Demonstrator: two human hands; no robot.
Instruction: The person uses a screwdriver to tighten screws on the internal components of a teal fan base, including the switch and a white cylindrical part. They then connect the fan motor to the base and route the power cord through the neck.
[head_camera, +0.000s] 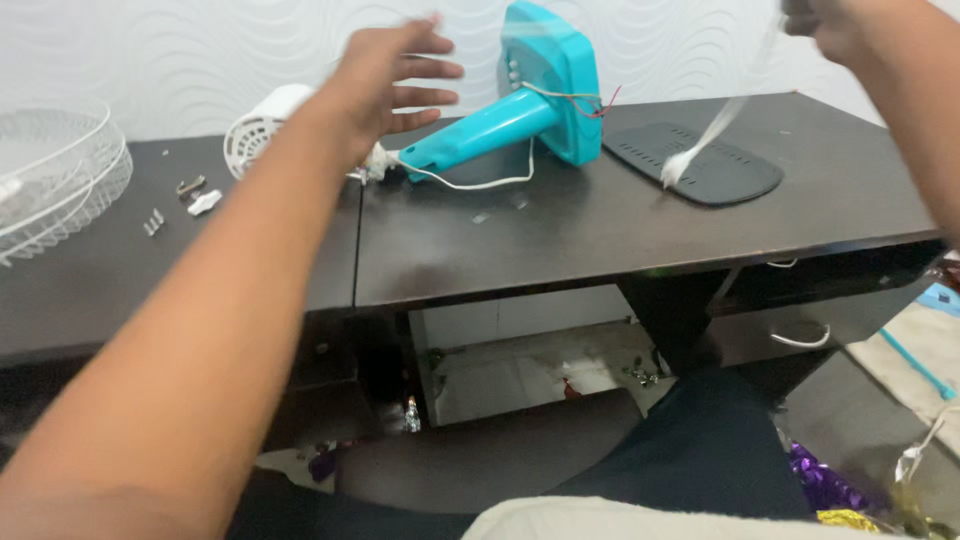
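head view: the left hand is stretched out over the dark desk, fingers spread wide and holding nothing, hovering just above and behind the white motor housing and the neck end of the teal fan body. the right hand is raised at the top right edge, blurred and partly cut off; it looks closed on a white cord that trails down to a white plug hanging just over the black base plate, though the grip itself is hard to make out.

this reads as a reach toward the fan body while the cord is lifted out of the way. taking hold would call for the open hand to come down and close round the neck.

the fan body lies on its side at the desk's back edge. its long axis runs from the neck at lower left up to the square base end at upper right. a wire fan guard sits well apart at far left.
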